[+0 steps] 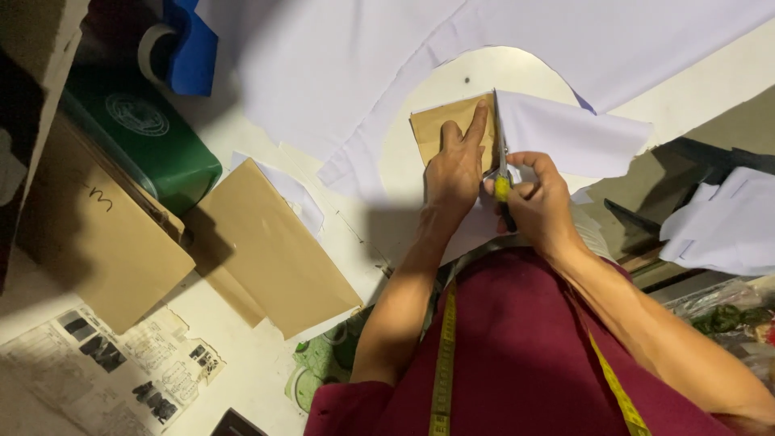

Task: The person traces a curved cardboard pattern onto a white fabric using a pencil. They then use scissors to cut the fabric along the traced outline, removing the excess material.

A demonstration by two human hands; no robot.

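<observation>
Cutting white cloth (pixel 565 133) along the right edge of a brown card pattern (pixel 440 125) on the tabletop (pixel 710 81). The left hand (pixel 454 169) lies flat on the pattern, fingers (pixel 478 121) spread and pressing it down, index tip just beside the cutting line. The right hand (pixel 537 198) has its fingers closed through the handles of the scissors (pixel 502 173), whose blades run up the pattern edge; how far the blades gape cannot be told. The cloth right of the blades lifts in a loose fold.

Risks, as judged from this position: the left index finger sits close to the blades and could be nicked if they stray leftward; lighter pressure could let the pattern slide, taking the cut off line; the raised fold could drag the cloth askew or slip between the blades. A yellow tape (pixel 444 355) hangs from the neck, near the work.
</observation>
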